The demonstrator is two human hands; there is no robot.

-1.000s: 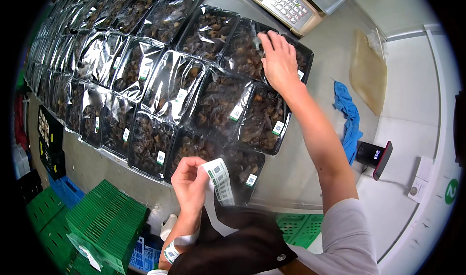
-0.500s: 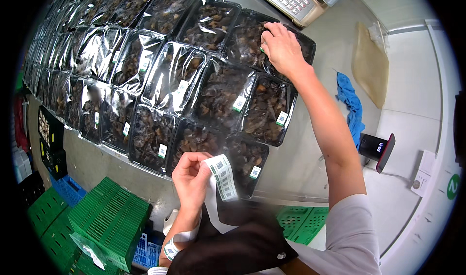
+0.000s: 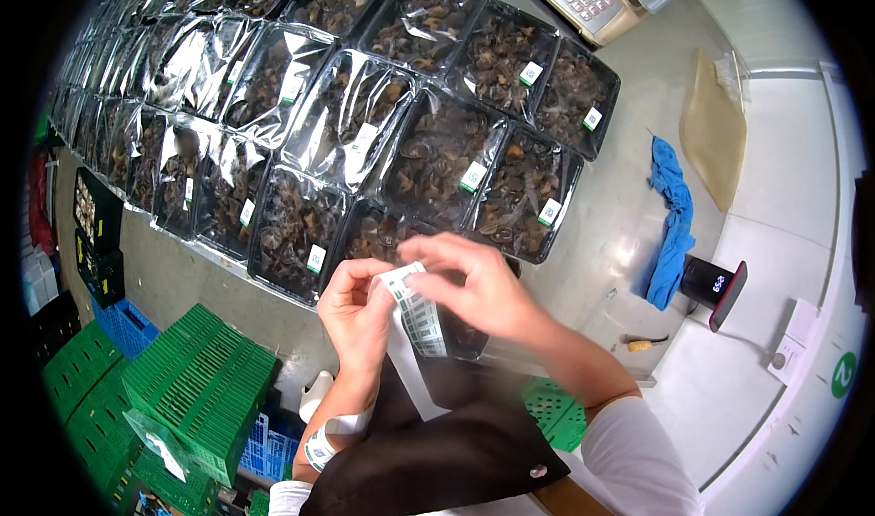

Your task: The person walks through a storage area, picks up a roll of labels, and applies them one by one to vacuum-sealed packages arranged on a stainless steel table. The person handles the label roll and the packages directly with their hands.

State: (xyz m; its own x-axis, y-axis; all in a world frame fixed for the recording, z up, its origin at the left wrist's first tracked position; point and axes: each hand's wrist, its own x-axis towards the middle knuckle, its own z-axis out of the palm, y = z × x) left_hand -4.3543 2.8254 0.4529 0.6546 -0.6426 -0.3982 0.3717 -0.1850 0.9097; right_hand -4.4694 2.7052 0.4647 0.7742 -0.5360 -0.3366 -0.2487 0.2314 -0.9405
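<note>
My left hand (image 3: pixel 358 314) pinches a strip of white and green labels (image 3: pixel 417 317) in front of me, its pale backing hanging down in a loop. Close against the top of the strip is my right hand (image 3: pixel 478 283), its fingers smeared by motion, so I cannot tell whether it grips a label. Beyond both hands lie black film-wrapped trays of dark brown, mushroom-like pieces (image 3: pixel 447 156) in rows. Several nearer trays carry a small label, among them the rightmost far tray (image 3: pixel 576 97). The tray just behind my hands is partly hidden.
A keypad device (image 3: pixel 583 1) stands at the table's far edge. To the right are a blue cloth (image 3: pixel 672 220), a black device with a lit display (image 3: pixel 713 288) and a yellow-handled tool (image 3: pixel 645 344). Green crates (image 3: pixel 200 388) stack at lower left. Another label strip (image 3: pixel 339 432) circles my left forearm.
My right hand has come back from the far right trays to the label strip. Labels now show on the two trays where it was. My left hand keeps hold of the strip.
</note>
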